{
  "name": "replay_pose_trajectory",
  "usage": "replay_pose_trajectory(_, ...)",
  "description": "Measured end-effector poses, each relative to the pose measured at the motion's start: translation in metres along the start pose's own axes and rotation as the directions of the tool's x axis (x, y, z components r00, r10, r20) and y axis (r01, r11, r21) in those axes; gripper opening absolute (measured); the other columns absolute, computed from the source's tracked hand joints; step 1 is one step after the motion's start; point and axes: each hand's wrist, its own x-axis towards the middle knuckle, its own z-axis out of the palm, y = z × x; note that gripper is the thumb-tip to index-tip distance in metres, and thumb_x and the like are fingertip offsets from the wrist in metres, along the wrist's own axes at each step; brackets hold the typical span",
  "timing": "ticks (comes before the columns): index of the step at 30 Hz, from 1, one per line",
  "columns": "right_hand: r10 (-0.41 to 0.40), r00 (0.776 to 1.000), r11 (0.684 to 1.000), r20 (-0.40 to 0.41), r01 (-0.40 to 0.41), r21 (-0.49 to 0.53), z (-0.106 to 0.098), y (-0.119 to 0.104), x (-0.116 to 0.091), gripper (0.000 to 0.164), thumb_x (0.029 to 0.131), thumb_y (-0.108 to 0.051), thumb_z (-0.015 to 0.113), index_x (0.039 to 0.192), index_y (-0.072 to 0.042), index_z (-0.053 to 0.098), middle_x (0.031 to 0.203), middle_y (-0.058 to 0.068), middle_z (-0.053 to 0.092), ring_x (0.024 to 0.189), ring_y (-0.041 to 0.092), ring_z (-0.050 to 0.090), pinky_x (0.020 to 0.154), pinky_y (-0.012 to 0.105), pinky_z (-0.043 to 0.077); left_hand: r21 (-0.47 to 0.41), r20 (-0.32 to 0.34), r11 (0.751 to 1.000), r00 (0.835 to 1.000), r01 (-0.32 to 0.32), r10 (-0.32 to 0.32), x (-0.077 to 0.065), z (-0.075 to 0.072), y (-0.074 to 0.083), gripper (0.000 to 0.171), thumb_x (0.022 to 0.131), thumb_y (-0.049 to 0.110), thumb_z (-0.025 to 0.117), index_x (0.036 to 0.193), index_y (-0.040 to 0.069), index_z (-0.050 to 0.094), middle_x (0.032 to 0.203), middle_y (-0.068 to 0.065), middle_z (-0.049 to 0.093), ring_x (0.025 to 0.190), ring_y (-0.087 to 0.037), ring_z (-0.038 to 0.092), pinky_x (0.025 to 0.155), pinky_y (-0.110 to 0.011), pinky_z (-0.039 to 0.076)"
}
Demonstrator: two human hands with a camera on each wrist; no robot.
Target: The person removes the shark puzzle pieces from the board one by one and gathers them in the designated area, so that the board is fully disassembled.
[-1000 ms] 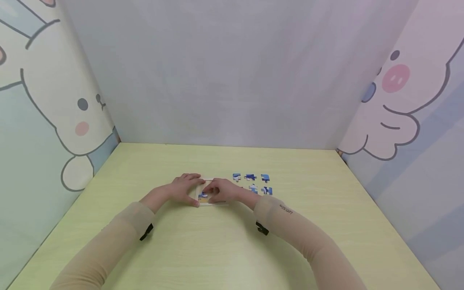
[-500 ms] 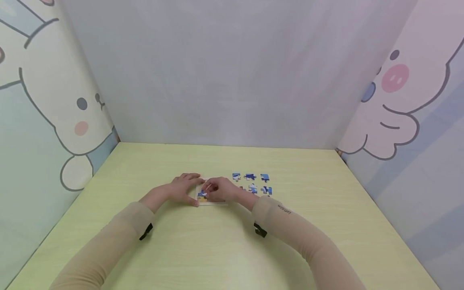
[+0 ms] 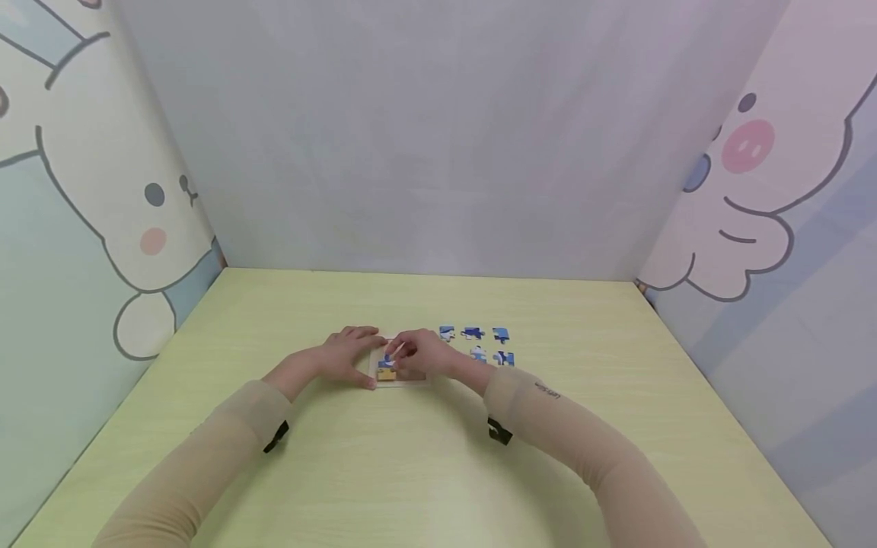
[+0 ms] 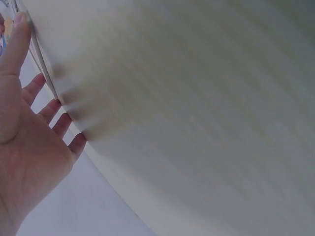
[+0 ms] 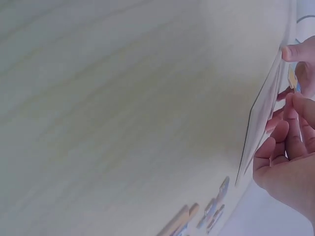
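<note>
A small puzzle tray with a pale frame [image 3: 404, 384] lies mid-table in the head view, partly covered by both hands. My left hand [image 3: 349, 355] rests at its left side, fingers spread and thumb near the front corner; in the left wrist view the left hand [image 4: 37, 132] has its fingertips by the tray's edge. Over the tray, my right hand [image 3: 421, 353] pinches a blue-and-yellow puzzle piece [image 3: 387, 373] between thumb and forefinger. In the right wrist view this puzzle piece [image 5: 292, 77] juts from the fingertips of the right hand [image 5: 290, 152], its other fingers curled.
Several loose blue-and-white puzzle pieces [image 3: 473, 333] lie right of the tray, beyond the right wrist. The pale yellow table [image 3: 384, 472] meets a plain backdrop [image 3: 438, 152] behind, with cartoon-printed side walls.
The right hand rises slightly from the tray, and the blue-and-yellow puzzle piece shifts a little right with it. The left hand stays in place.
</note>
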Motion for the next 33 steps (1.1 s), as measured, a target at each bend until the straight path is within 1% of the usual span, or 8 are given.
replay_pose_trajectory(4, 0.011, 1.000, 1.000, 0.012, -0.011, -0.004, -0.007, -0.002, -0.007, 0.016, 0.087, -0.015, 0.069, 0.102, -0.019, 0.066, 0.087, -0.006, 0.067, 0.080, 0.008, 0.060, 0.070, 0.021, 0.049, 0.014, -0.001, 1.000, 1.000, 0.004, -0.004, 0.001, 0.001, 0.000, 0.087, 0.075, 0.061, 0.067, 0.145, 0.019, 0.036, 0.154, -0.013, 0.024, 0.138, -0.039, 0.020, 0.104, -0.066, 0.022)
replay_pose_trajectory(8, 0.001, 1.000, 1.000, 0.007, -0.001, -0.023, -0.014, -0.002, -0.014, 0.016, 0.087, -0.015, 0.068, 0.103, -0.018, 0.066, 0.086, -0.005, 0.067, 0.077, 0.009, 0.059, 0.068, 0.021, 0.049, 0.018, -0.001, 1.000, 1.000, 0.009, -0.009, 0.002, 0.001, -0.001, 0.087, 0.075, 0.061, 0.068, 0.145, 0.019, 0.037, 0.153, -0.012, 0.025, 0.138, -0.039, 0.020, 0.104, -0.066, 0.022)
replay_pose_trajectory(15, 0.002, 1.000, 0.998, -0.018, -0.003, -0.056, -0.028, 0.001, -0.027, 0.017, 0.086, -0.014, 0.069, 0.103, -0.017, 0.066, 0.084, -0.005, 0.068, 0.078, 0.011, 0.060, 0.071, 0.022, 0.050, 0.023, 0.001, 1.000, 1.000, 0.009, -0.009, 0.003, 0.002, -0.001, 0.088, 0.075, 0.061, 0.068, 0.145, 0.019, 0.036, 0.153, -0.012, 0.025, 0.138, -0.039, 0.021, 0.104, -0.065, 0.022)
replay_pose_trajectory(20, 0.000, 1.000, 0.999, -0.016, -0.001, -0.039, -0.037, 0.010, -0.040, 0.021, 0.087, -0.015, 0.069, 0.108, -0.017, 0.066, 0.085, -0.004, 0.068, 0.080, 0.013, 0.060, 0.072, 0.025, 0.050, 0.011, 0.002, 1.000, 1.000, 0.012, -0.012, 0.002, 0.002, 0.001, 0.087, 0.076, 0.059, 0.069, 0.145, 0.019, 0.036, 0.154, -0.012, 0.024, 0.139, -0.040, 0.020, 0.105, -0.066, 0.021)
replay_pose_trajectory(25, -0.005, 1.000, 0.999, -0.001, 0.005, -0.033, -0.045, 0.020, -0.052, 0.025, 0.087, -0.013, 0.068, 0.113, -0.017, 0.067, 0.087, -0.004, 0.068, 0.080, 0.012, 0.060, 0.071, 0.025, 0.051, 0.015, -0.004, 1.000, 1.000, 0.009, -0.009, 0.000, 0.000, 0.002, 0.086, 0.076, 0.057, 0.070, 0.145, 0.019, 0.036, 0.154, -0.013, 0.024, 0.139, -0.040, 0.019, 0.106, -0.065, 0.020)
replay_pose_trajectory(29, -0.009, 1.000, 0.998, 0.001, 0.009, -0.066, -0.048, 0.030, -0.060, 0.022, 0.088, -0.012, 0.067, 0.109, -0.019, 0.069, 0.086, -0.005, 0.067, 0.076, 0.011, 0.059, 0.067, 0.023, 0.050, 0.019, -0.008, 1.000, 1.000, -0.008, 0.008, -0.001, 0.000, 0.002, 0.086, 0.077, 0.055, 0.070, 0.146, 0.017, 0.035, 0.154, -0.014, 0.023, 0.139, -0.041, 0.020, 0.105, -0.064, 0.020)
replay_pose_trajectory(33, -0.012, 1.000, 0.994, -0.026, 0.009, -0.113, -0.049, 0.038, -0.066, 0.020, 0.087, -0.013, 0.068, 0.107, -0.018, 0.070, 0.087, -0.005, 0.065, 0.074, 0.010, 0.055, 0.063, 0.023, 0.047, 0.006, -0.006, 1.000, 1.000, -0.019, 0.019, -0.002, 0.000, 0.001, 0.086, 0.078, 0.055, 0.070, 0.146, 0.016, 0.035, 0.154, -0.014, 0.022, 0.139, -0.041, 0.019, 0.106, -0.064, 0.020)
